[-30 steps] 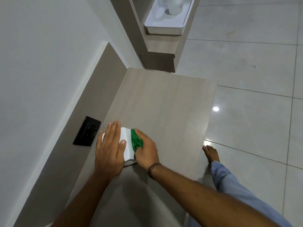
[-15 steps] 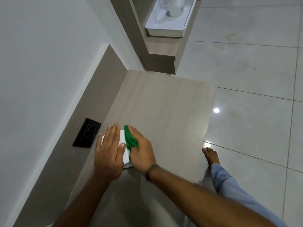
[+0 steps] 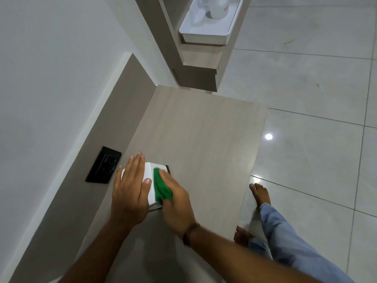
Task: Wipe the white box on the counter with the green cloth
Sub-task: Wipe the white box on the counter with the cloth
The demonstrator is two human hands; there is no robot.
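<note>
A small white box (image 3: 149, 172) sits near the left edge of the wood-grain counter (image 3: 204, 139). My left hand (image 3: 130, 188) lies flat on the box's left part, fingers stretched out, pressing it down. My right hand (image 3: 175, 203) is closed on a bunched green cloth (image 3: 161, 187) and presses it against the box's top right side. Most of the box is hidden under the two hands and the cloth.
A black wall socket (image 3: 104, 165) sits on the upstand left of the box. A white tray (image 3: 206, 33) with a white container stands on a lower shelf at the back. The counter's right edge drops to a tiled floor, where bare feet (image 3: 260, 194) show.
The green cloth has slid back and forth across the box top under my right hand. My left hand has stayed flat on the box.
</note>
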